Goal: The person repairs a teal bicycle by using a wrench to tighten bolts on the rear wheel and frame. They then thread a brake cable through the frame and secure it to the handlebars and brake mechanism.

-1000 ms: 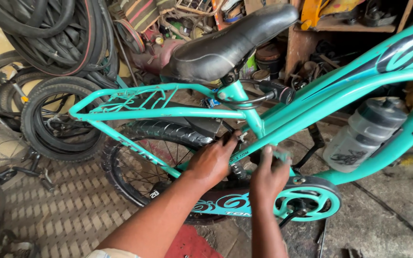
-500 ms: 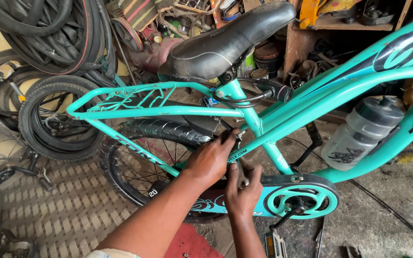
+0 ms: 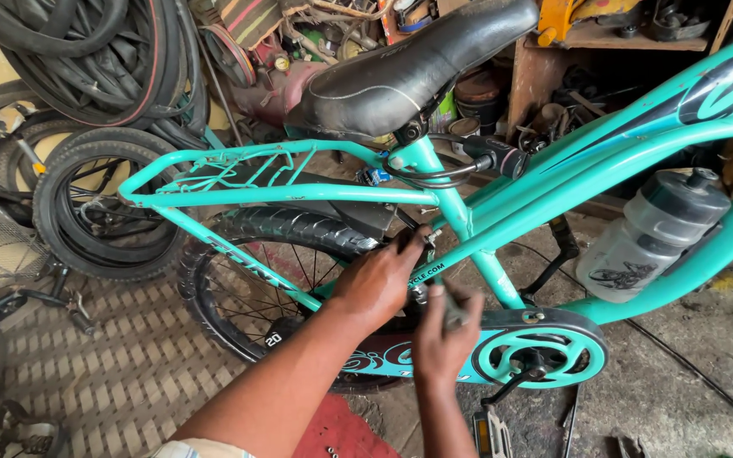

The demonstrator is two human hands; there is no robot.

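left hand: lies over the rear brake area where the teal frame's stays meet behind the seat tube, fingers curled around something there; what they press on is hidden under the hand
right hand: sits just below the left, fingers closed around a small grey tool that points up toward the same spot; the tool's kind is too small to tell
why so: one hand seems to steady the part while the other brings the tool to it from beneath
rear wheel: black knobbly tyre right behind both hands, spokes close to the knuckles
chain guard: teal disc just right of the right hand, pedal crank below it
crowded edges: black saddle and teal rear carrier overhead, water bottle in its cage to the right
open room: patterned floor at lower left, where the forearms come in; spare tyres stacked well apart at upper left
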